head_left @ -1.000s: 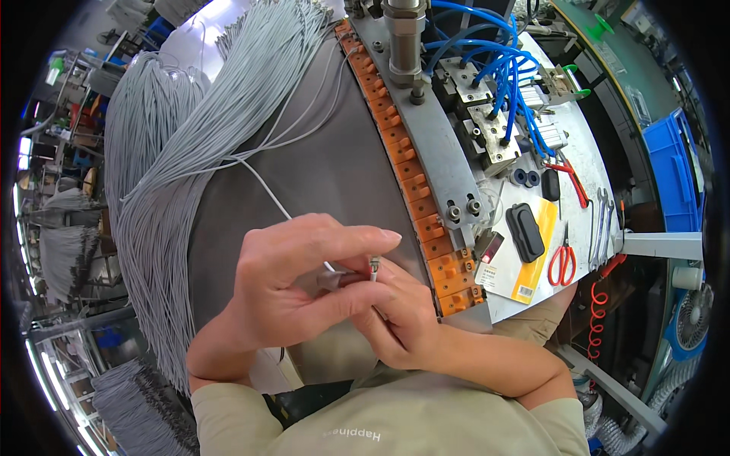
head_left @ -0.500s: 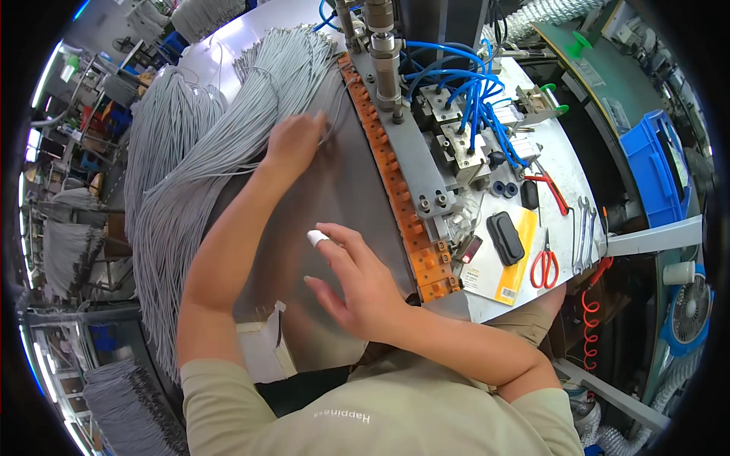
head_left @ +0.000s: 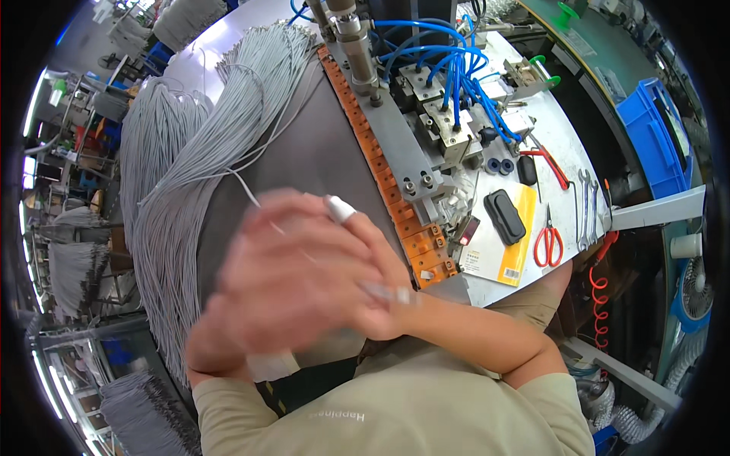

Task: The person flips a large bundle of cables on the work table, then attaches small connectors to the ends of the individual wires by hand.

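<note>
My left hand (head_left: 296, 270), smeared by motion, crosses over my right hand. A grey cable (head_left: 247, 186) runs from the pile to its fingers, and what looks like a cable end (head_left: 388, 293) pokes out past them, above my right wrist. Underneath, my right hand (head_left: 384, 262) wears a white finger cot (head_left: 340, 209) on one fingertip; most of its fingers are hidden. A big bundle of grey cables (head_left: 179, 159) lies at the left. To the right of both hands stretches a row of orange blocks (head_left: 372, 152) along a metal press fixture (head_left: 395, 144).
Blue air tubes (head_left: 456, 91) feed the machine. On the white bench right of it lie a black case (head_left: 504, 216), a yellow-and-white packet (head_left: 518, 254), red-handled scissors (head_left: 547, 247), wrenches (head_left: 584, 209) and red-handled pliers (head_left: 553, 167). A blue bin (head_left: 655, 137) stands farther right.
My left hand has come back from the far cable bundle towards me, drawing a cable along, and now overlaps my right hand. The view has shifted slightly.
</note>
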{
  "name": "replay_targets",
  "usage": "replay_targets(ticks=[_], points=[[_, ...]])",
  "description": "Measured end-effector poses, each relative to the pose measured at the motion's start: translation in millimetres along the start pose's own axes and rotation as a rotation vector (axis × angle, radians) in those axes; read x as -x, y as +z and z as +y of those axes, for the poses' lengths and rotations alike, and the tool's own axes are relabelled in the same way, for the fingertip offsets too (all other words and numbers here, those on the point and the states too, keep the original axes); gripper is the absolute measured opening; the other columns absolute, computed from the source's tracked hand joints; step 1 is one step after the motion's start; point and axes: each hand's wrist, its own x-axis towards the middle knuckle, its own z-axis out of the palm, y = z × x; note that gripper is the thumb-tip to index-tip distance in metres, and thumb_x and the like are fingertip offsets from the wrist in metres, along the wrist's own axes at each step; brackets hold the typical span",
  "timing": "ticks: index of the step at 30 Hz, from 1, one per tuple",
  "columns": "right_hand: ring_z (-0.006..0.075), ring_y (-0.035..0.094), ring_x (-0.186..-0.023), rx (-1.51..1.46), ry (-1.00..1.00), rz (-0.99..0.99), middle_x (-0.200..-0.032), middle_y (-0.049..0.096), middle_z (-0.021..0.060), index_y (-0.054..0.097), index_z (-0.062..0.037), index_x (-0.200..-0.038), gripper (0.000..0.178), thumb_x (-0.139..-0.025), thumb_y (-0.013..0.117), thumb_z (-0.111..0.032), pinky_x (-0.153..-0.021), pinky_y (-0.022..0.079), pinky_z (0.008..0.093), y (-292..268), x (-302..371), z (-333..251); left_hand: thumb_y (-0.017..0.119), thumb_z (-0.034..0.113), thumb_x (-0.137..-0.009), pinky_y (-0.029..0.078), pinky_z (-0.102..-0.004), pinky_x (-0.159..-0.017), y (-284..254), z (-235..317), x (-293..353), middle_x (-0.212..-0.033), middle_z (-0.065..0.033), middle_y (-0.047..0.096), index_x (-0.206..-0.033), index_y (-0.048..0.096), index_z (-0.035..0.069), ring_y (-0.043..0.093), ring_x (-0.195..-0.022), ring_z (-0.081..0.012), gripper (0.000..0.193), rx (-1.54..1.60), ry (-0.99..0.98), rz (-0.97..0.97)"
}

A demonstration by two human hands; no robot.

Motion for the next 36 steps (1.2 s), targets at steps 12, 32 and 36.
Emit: replay_targets(ticks=[12, 32, 36], points=[[0.031, 0.06, -0.087, -0.053, -0.237, -0.059, -0.093, 0.064, 0.012, 0.066, -0.0006, -0.097, 0.019, -0.079, 0.072, -0.007, -0.078, 0.043, 0.0399, 0.9, 8.1, 4.8, 0.075, 0.0, -0.078, 0.051, -0.027, -0.07, 13.6, -15.8, 29.5, -0.082, -0.0074, 0.071, -0.107, 0.069, 0.0, 0.068, -0.078, -0.0165, 0.029, 0.422, -0.414, 0.188], [0.0297, 0.059, -0.079, 0.041, -0.243, 0.039, -0.094, 0.065, 0.0158, 0.068, 0.0024, -0.084, 0.014, -0.074, 0.074, -0.004, -0.072, 0.043, 0.0399, -2.7, 2.7, 1.1, 0.077, -0.003, -0.077, 0.048, -0.0316, -0.086, 20.2, -16.4, 24.9, -0.077, -0.0108, 0.074, -0.107, 0.067, -0.006, 0.068, -0.075, -0.0149, 0.032, 0.501, -0.568, 0.149], [0.0289, 0.057, -0.077, 0.04, -0.247, 0.035, -0.094, 0.065, 0.0165, 0.068, 0.0026, -0.084, 0.012, -0.074, 0.073, -0.003, -0.071, 0.042, 0.0397, -2.9, 2.9, 2.3, 0.076, -0.003, -0.078, 0.049, -0.0315, -0.086, 21.1, -16.0, 22.9, -0.077, -0.0104, 0.074, -0.107, 0.066, -0.005, 0.068, -0.075, -0.015, 0.031, 0.51, -0.601, 0.145]])
